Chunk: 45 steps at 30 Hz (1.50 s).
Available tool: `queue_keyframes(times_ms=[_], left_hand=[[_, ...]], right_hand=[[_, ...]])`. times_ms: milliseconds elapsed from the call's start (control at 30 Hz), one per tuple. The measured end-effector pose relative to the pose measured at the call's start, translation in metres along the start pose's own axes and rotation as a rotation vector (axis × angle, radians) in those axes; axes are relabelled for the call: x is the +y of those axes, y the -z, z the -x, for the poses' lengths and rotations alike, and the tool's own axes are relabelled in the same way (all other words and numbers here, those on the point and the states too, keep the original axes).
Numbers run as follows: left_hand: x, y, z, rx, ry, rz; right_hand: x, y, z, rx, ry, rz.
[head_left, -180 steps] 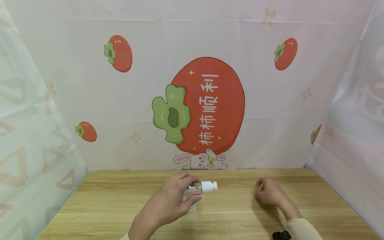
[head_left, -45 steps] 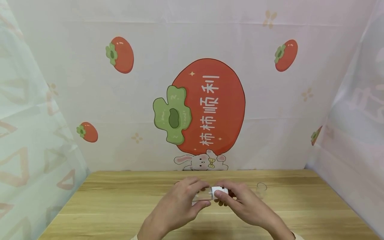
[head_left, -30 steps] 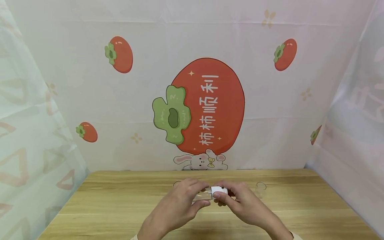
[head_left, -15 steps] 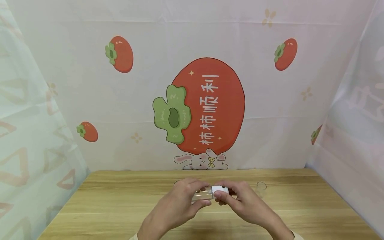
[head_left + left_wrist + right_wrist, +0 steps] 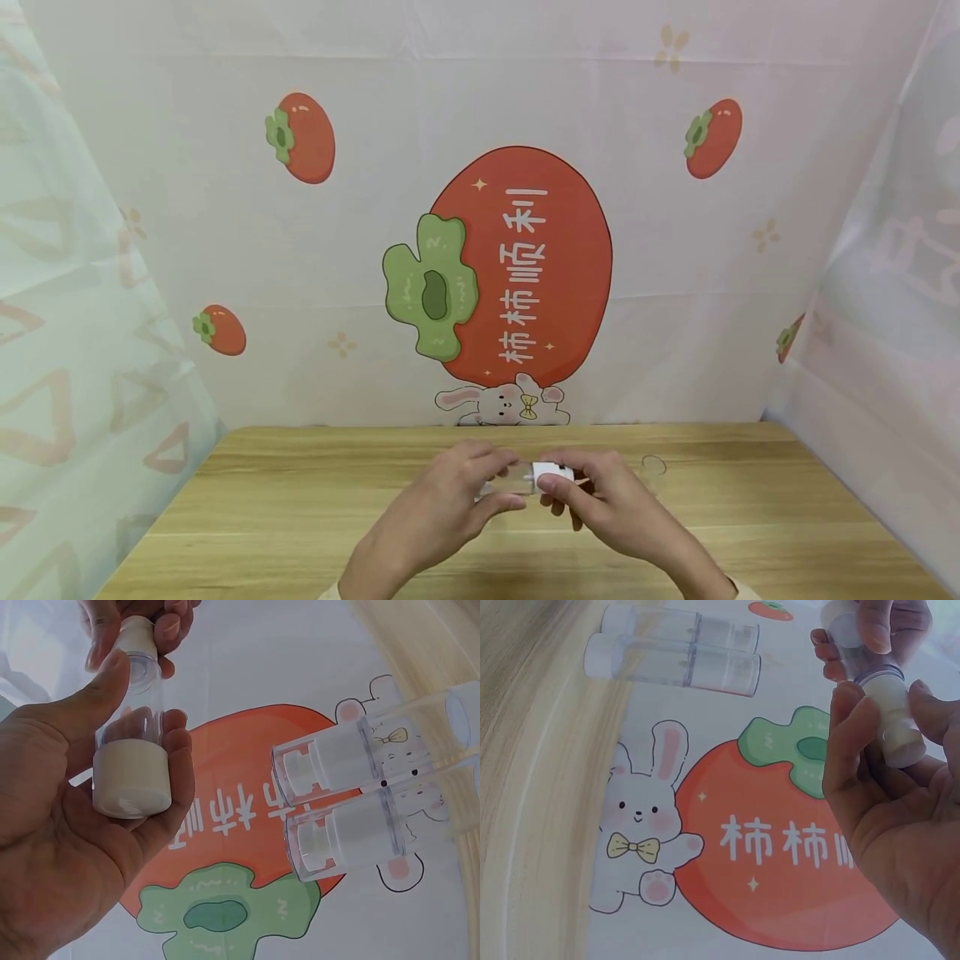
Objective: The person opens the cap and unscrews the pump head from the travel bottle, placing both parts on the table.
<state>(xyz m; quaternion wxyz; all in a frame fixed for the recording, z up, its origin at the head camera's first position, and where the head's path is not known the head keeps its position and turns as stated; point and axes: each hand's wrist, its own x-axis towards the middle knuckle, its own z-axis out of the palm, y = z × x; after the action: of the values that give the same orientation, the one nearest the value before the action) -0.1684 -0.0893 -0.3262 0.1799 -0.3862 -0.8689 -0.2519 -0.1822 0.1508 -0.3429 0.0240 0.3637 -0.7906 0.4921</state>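
Note:
A clear pump bottle (image 5: pixel 150 701) with a white base and a white pump head (image 5: pixel 552 475) is held sideways above the table. My left hand (image 5: pixel 442 512) grips its clear body, the base lying against the curled fingers in the left wrist view. My right hand (image 5: pixel 611 508) pinches the white pump head between thumb and fingers. To the right, a see-through cylinder like a cap (image 5: pixel 653 477) stands on the table, its rim showing as a thin dark ring.
Two similar pump bottles (image 5: pixel 337 761) (image 5: pixel 679 664) with clear caps over white pumps stand side by side on the wooden table (image 5: pixel 300 492); in the head view my left hand hides them. Behind rises a backdrop (image 5: pixel 652 250) printed with persimmons and a rabbit.
Since six seconds ago, my right hand has left the table's right side, where the clear cylinder now stands, and taken the pump head. Lately both hands shift slightly, and some right fingers spread lower.

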Motion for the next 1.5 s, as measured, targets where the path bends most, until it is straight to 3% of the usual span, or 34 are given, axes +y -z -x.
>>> queue_keyframes(times_ms=[367,633,1100,1500], left_hand=[[-0.002,-0.0005,0.0005,-0.025,0.005,0.085],[-0.0023,-0.0001,-0.0008,-0.032,0.025,0.092],[-0.001,0.0015,-0.0011,-0.057,0.031,0.104],[-0.0011,0.0015,-0.0016,0.009,0.02,0.107]], right_hand=[[0.0007,-0.0003,0.0001,0.035,0.109,0.01],[-0.0007,-0.0008,0.0004,0.101,0.166,0.094],[0.0035,-0.0001,-0.0016,0.124,0.318,0.024],[0.0026,0.0014,0.0004,0.127,0.283,0.079]])
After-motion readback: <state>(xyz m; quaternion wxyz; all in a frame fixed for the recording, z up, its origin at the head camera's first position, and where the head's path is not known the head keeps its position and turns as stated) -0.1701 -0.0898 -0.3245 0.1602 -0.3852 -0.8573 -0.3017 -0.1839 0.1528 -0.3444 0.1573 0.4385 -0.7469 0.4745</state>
